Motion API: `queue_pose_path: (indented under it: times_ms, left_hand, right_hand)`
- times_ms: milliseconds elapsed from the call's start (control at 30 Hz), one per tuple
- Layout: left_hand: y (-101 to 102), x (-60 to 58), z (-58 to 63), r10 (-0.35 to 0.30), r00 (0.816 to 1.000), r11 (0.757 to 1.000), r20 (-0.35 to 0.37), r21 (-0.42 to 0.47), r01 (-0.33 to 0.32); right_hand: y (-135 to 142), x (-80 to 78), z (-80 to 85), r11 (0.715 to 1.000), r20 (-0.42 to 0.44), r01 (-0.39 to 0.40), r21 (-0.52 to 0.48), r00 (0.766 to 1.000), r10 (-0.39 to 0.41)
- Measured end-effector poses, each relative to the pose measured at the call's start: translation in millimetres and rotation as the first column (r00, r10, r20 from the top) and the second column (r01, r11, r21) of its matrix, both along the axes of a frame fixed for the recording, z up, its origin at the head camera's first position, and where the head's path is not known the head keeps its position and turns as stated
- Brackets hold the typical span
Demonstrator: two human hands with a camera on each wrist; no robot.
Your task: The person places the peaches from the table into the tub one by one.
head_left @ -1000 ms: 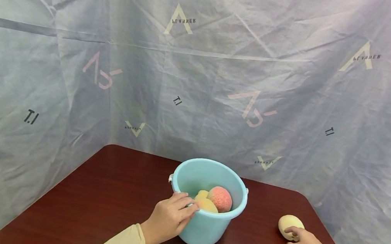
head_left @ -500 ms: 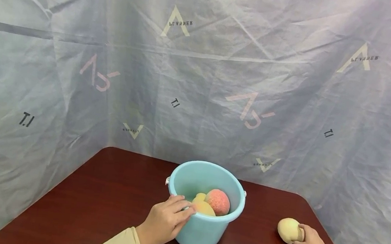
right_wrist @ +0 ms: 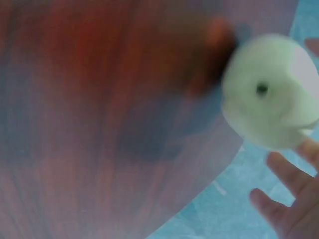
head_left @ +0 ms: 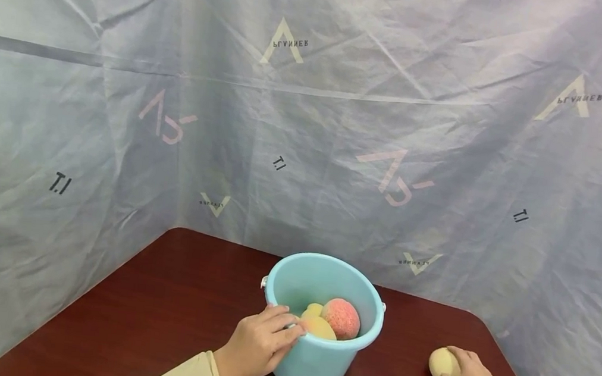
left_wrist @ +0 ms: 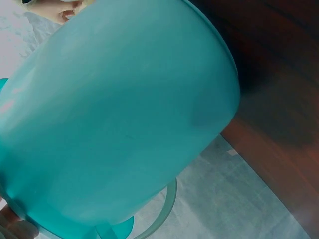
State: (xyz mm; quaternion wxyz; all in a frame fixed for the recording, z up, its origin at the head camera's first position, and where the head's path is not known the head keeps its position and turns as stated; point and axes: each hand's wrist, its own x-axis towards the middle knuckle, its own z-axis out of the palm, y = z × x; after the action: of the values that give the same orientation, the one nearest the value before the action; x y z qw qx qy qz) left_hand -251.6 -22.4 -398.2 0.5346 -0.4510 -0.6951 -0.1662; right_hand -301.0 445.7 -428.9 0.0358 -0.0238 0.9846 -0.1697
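My left hand (head_left: pixel 257 344) grips the near left rim of a light blue bucket (head_left: pixel 312 365), fingers over the edge. The bucket stands upright; its smooth side fills much of the left wrist view. Inside lie a red-pink, peach-like fruit (head_left: pixel 341 318), a yellow-orange fruit (head_left: pixel 319 328) and a smaller yellow piece (head_left: pixel 314 310), partly hidden. At the right of the table, my right hand (head_left: pixel 473 375) holds a pale yellow pear (head_left: pixel 440 367) between thumb and fingers. A dark spot marks the end of the pear (right_wrist: pixel 264 107) in the right wrist view.
A dark red-brown wooden table (head_left: pixel 189 297) lies under everything, its right edge close to my right hand. Behind it and along the sides hangs a grey printed sheet (head_left: pixel 327 130). White handle mounts (head_left: pixel 264 282) stick out from the bucket's sides.
My right hand has closed around the pear, which has turned in its grip. The left hand has stayed on the bucket's rim. The head view has shifted slightly.
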Motion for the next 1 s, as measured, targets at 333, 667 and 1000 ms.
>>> queue_pose_path:
  times_ms: [333,667,1000]
  left_hand:
    - [-4.8,1.8,-4.3,0.001,1.0,1.0,0.003,-0.005,-0.001]
    - [-1.6,1.4,-5.6,-0.019,1.0,0.999,0.003,0.035,0.019]
    - [0.4,-1.3,-2.3,-0.012,1.0,0.999,-0.001,0.047,0.012]
  right_hand:
    - [-21.2,3.7,-11.8,0.969,0.111,-0.151,-0.193,0.978,0.175]
    - [-47.9,8.5,0.3,0.981,0.396,-0.069,-0.184,0.908,0.138]
    - [-66.3,25.8,-4.1,0.964,0.453,-0.028,-0.265,0.879,0.15]
